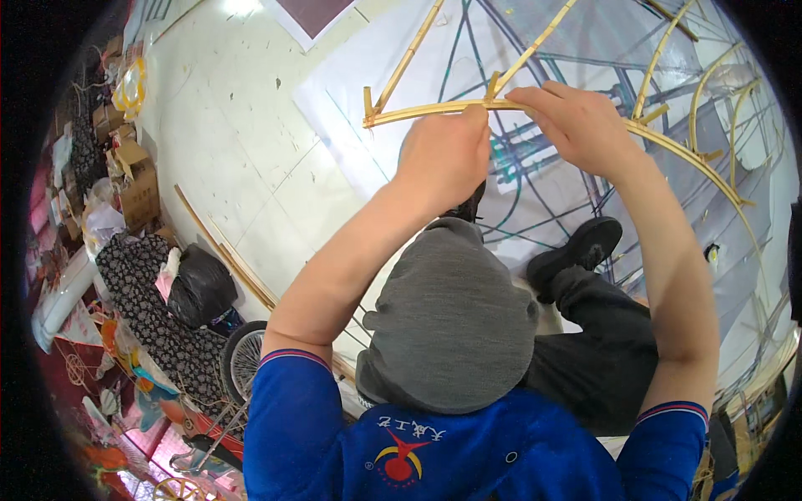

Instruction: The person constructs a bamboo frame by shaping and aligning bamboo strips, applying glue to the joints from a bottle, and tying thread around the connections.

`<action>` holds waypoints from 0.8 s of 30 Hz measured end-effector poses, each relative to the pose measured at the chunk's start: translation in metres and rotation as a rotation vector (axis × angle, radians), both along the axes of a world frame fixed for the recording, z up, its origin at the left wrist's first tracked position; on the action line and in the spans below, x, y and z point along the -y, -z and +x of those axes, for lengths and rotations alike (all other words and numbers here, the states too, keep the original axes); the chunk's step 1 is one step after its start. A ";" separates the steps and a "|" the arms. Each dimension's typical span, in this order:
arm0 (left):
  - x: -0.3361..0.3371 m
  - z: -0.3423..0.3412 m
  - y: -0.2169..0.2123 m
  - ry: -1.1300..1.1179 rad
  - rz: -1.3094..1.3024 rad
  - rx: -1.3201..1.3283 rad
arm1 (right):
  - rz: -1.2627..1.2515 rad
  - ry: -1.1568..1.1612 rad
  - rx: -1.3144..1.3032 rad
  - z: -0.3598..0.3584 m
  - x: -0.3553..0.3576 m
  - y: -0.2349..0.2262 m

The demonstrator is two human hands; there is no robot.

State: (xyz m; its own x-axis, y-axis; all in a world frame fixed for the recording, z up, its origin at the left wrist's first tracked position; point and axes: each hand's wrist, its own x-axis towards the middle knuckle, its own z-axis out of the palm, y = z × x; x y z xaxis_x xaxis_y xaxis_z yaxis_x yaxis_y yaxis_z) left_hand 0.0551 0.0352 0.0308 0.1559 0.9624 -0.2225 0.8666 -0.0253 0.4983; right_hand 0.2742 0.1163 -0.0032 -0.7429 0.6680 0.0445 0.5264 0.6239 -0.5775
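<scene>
On white tiled floor (242, 150), large paper drawing (393, 75) beneath bamboo frame (434, 108).

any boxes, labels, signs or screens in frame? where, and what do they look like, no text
Cardboard boxes: stacked at far left edge, brown, rectangular.
Black bag: left, on the floor beside the boxes, bulging, shiny.
Paper drawing sheet: floor under the bamboo frame, white with dark lines.
No screens visible.
</scene>
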 end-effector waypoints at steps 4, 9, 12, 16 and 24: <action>-0.023 -0.003 -0.023 0.352 0.206 -0.247 | -0.067 0.003 0.052 0.000 0.001 0.000; -0.050 -0.015 -0.026 0.466 0.350 -0.220 | -0.079 0.016 0.079 0.002 0.001 -0.002; -0.052 -0.020 -0.015 0.399 0.304 -0.146 | 0.015 -0.016 -0.006 0.004 0.000 0.000; -0.049 -0.020 -0.006 0.198 0.256 0.069 | -0.008 -0.009 0.003 0.005 0.000 0.000; -0.047 -0.025 0.002 0.075 0.142 0.164 | -0.028 -0.005 0.028 0.002 0.003 -0.005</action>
